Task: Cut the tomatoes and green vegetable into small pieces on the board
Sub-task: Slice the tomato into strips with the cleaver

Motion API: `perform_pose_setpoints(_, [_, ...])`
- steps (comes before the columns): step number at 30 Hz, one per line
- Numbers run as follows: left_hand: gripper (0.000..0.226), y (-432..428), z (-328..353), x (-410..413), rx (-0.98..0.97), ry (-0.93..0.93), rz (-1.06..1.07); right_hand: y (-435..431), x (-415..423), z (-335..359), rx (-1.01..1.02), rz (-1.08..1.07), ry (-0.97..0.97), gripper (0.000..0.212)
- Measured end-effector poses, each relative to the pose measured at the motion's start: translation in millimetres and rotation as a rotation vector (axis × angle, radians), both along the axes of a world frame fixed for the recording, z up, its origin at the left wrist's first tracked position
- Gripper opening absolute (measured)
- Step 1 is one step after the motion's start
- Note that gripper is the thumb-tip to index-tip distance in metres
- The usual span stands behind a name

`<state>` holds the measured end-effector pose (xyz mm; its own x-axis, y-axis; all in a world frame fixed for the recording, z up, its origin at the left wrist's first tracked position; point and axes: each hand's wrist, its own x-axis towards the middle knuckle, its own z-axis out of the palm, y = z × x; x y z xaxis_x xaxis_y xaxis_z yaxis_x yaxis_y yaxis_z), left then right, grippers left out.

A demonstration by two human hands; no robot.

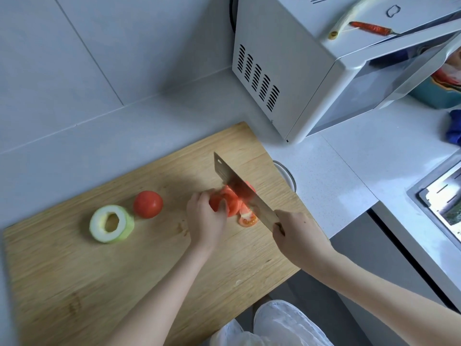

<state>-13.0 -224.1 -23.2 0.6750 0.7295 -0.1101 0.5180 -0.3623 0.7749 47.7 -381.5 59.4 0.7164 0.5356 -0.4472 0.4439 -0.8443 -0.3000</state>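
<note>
Head view, left hand gripping cut tomato, right hand clamped on cleaver, wooden board.

No writing, number or brand can be read from here. A dark stamp on the cutting board is too blurred; the outline atop the microwave is only a shape.

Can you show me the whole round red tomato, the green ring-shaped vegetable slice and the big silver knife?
Whole round red tomato point(148, 204): head view, middle of its skin.
Green ring-shaped vegetable slice point(97, 224): head view, pale flesh left of the hole.
Big silver knife point(224, 169): head view, flat of the blade.
</note>
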Motion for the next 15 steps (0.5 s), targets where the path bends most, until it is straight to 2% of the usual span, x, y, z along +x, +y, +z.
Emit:
perform_pose_setpoints(4, [0.015, 0, -3, -1, 0.068, 0.059, -0.036, -10, -4, -2, -0.055, 0.033, -0.012, 0.018])
perform_pose_setpoints(13, [0.015, 1, -5, -1, 0.106, -0.001, -0.056, 10, 5, -10, -0.108, 0.088, -0.01, 0.015])
perform_pose_setpoints(15, [0.019, 0, -4, 0, 0.104, 0.037, -0.027, 20, 8, -21, -0.084, 0.088, -0.006, 0.015])
